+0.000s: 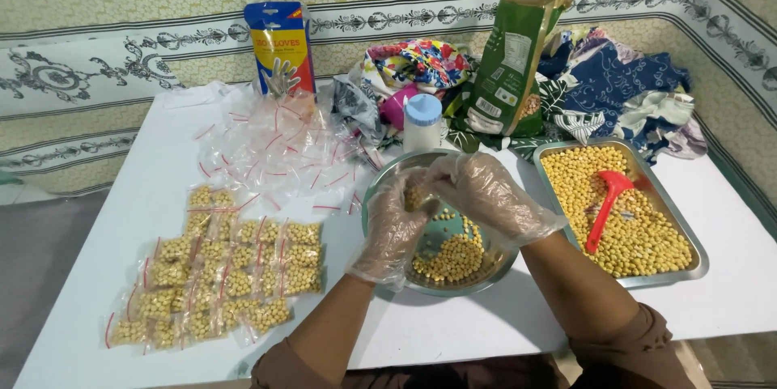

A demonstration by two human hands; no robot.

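Both gloved hands meet over a round metal bowl (pixel 494 263) of yellow soybeans (pixel 453 259). The left hand (pixel 395 227) is curled closed around a small clear bag, hard to make out, and the right hand (pixel 486 195) pinches at its top with fingers bent. Left of the hands lie filled bean packets (pixel 227 276) on the white surface (pixel 728 276); right sits a steel tray (pixel 696 263) with a red scoop (pixel 607 207).

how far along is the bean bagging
Done: rows of filled bags lie on the table's left. In hand: the gloved left hand and right hand meet over the bowl, which holds some beans. Left: a heap of empty bags and a tray nearly full of beans with a red scoop.
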